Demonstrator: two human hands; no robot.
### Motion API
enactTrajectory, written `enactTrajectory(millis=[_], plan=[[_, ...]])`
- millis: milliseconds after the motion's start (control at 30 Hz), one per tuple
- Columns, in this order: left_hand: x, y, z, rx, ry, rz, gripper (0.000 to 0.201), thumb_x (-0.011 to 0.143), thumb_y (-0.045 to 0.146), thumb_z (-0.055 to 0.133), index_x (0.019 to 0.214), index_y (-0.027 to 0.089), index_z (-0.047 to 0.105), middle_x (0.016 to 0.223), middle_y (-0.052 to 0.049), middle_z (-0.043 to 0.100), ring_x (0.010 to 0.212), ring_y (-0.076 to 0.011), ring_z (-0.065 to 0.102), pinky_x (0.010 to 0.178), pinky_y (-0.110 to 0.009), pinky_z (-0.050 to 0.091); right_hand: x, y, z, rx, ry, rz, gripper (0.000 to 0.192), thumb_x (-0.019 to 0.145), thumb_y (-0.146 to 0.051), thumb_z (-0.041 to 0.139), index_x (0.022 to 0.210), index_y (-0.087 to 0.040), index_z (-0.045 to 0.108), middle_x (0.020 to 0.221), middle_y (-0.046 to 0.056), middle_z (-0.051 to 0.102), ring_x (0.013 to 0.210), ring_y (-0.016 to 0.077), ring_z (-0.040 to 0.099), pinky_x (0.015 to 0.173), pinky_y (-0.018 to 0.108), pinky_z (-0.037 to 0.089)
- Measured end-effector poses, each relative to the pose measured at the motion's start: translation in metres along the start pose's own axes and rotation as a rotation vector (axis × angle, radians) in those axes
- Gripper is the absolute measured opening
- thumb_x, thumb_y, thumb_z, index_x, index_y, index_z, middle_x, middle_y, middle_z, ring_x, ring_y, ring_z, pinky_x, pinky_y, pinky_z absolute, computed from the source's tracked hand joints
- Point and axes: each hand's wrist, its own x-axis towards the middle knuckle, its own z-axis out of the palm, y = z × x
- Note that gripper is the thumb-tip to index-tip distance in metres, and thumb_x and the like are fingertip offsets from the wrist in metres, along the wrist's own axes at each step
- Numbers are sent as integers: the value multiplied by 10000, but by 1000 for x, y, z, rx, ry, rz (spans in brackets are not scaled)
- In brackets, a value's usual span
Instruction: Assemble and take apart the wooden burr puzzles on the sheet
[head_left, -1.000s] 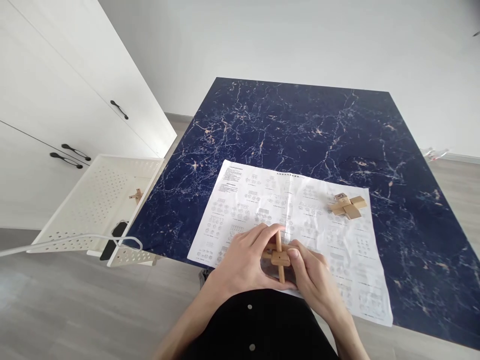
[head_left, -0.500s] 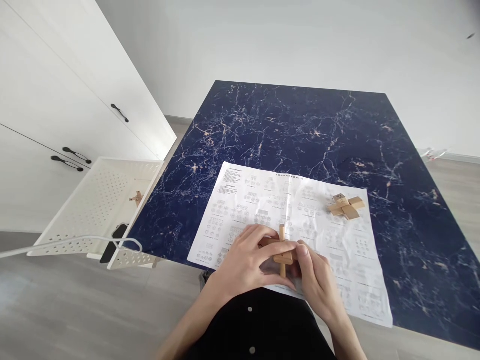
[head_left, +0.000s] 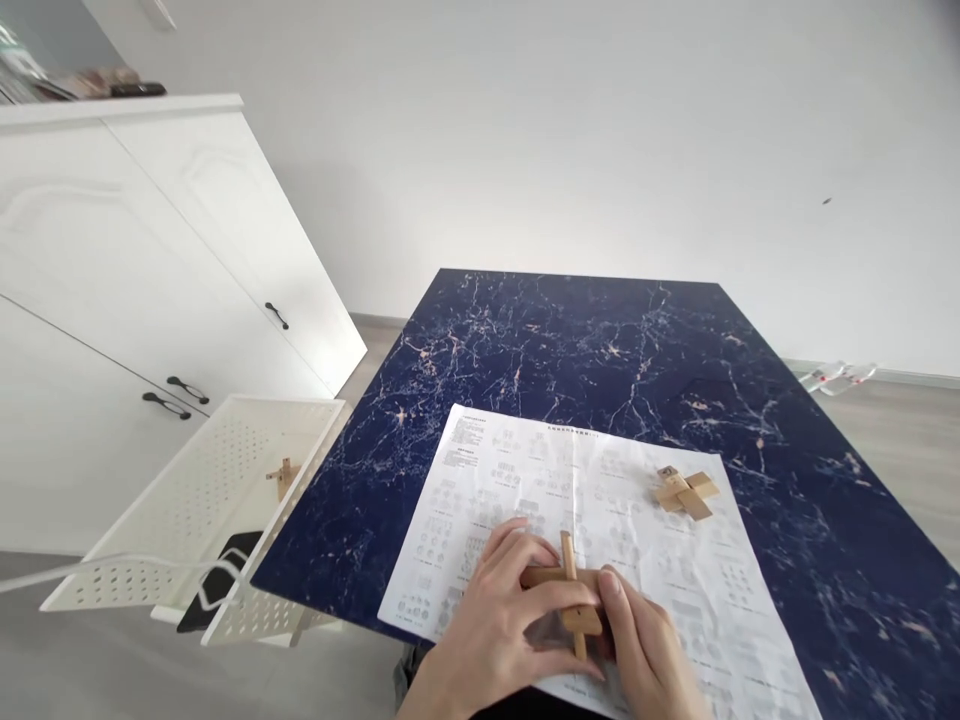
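Between my two hands is a wooden interlocking puzzle [head_left: 581,620] made of crossed bars, one thin bar pointing away from me. My left hand [head_left: 504,610] grips it from the left, index finger across its top and thumb at the near end. My right hand [head_left: 645,645] holds its right side, thumb on top and the other fingers partly hidden. Beneath both hands lies a creased instruction sheet [head_left: 517,470] printed with small diagrams. A second wooden puzzle [head_left: 686,493], a cross of flat pieces, rests on the sheet's right part.
The sheet lies on a dark blue marble-patterned table [head_left: 540,350]. At the table's left, a white perforated basket [head_left: 187,480] contains wooden pieces [head_left: 283,478] and a black object [head_left: 221,580]; a white cable [head_left: 112,568] crosses it. White cabinets [head_left: 150,270] stand behind.
The view has tilted upward, so the table and hands sit lower in the picture. Both hands keep hold of the wooden puzzle, which appears slightly turned.
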Motion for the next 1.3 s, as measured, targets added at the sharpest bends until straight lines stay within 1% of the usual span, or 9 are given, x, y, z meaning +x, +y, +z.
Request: enactTrajectory(millis=[167, 233, 367, 467, 700, 833, 1033, 1167, 1300], plan=[[-7, -3, 2, 62, -51, -2, 130, 998, 337, 775, 1126, 337, 799, 1078, -3, 620, 1066, -166, 686, 1357, -552, 263, 5, 17, 12, 11, 39, -57, 607, 1105, -699, 296, 721, -273, 496, 572, -10, 515, 492, 190, 512, 512, 295, 429], [-9, -6, 4, 81, -52, 9, 151, 983, 290, 789, 1115, 359, 813, 1124, -11, 617, 1135, -182, 677, 1358, -556, 269, 9, 21, 14, -10, 45, -44, 617, 1095, -720, 299, 724, -271, 503, 577, -11, 525, 492, 188, 526, 509, 291, 424], [-10, -9, 4, 203, 63, 37, 209, 934, 325, 836, 1129, 403, 832, 1556, -38, 448, 1464, -310, 488, 1333, -632, 286, 15, 22, 15, -33, 47, -34, 625, 1084, -733, 309, 722, -265, 509, 572, -12, 538, 491, 186, 555, 519, 279, 437], [-7, -10, 1, 251, 64, 108, 249, 939, 359, 817, 1177, 433, 821, 1682, 11, 340, 1502, -315, 439, 1320, -631, 320, 18, 19, 12, -20, 22, -45, 637, 1060, -767, 328, 723, -262, 518, 574, -8, 543, 488, 186, 550, 512, 279, 435], [-2, -11, -5, 195, 66, 137, 175, 930, 382, 826, 1100, 408, 854, 1734, 25, 337, 1471, -321, 521, 1287, -604, 409, 22, -2, 0, 35, -64, -31, 639, 1048, -771, 387, 720, -249, 554, 538, -12, 564, 487, 180, 549, 539, 277, 430], [4, -1, -10, 189, 77, 57, 105, 928, 348, 837, 1021, 379, 874, 1749, 25, 323, 1405, -304, 603, 1333, -637, 293, 27, -23, -7, 32, -66, -49, 633, 1054, -756, 398, 729, -241, 573, 564, -9, 570, 512, 177, 539, 551, 281, 411], [15, 3, -14, 285, 224, 95, 117, 917, 305, 846, 964, 408, 875, 1755, 66, 289, 1577, -396, 330, 1293, -802, 156, 44, -41, -11, 43, -56, -77, 622, 1064, -729, 420, 698, -245, 557, 569, 0, 587, 527, 182, 545, 561, 287, 409], [20, -1, -17, 326, 226, 134, 178, 921, 310, 836, 1056, 423, 862, 1782, 63, 233, 1587, -410, 285, 1277, -834, 122, 58, -40, -9, 19, -104, -92, 637, 1053, -756, 403, 699, -244, 537, 578, 5, 586, 530, 180, 524, 540, 289, 385], [24, -5, -24, 333, 170, 123, 188, 904, 337, 849, 1068, 428, 861, 1765, 63, 295, 1588, -401, 302, 1292, -812, 155, 68, -39, -7, 6, -151, -100, 619, 1070, -725, 403, 715, -238, 543, 584, 0, 578, 535, 170, 495, 556, 289, 373]])
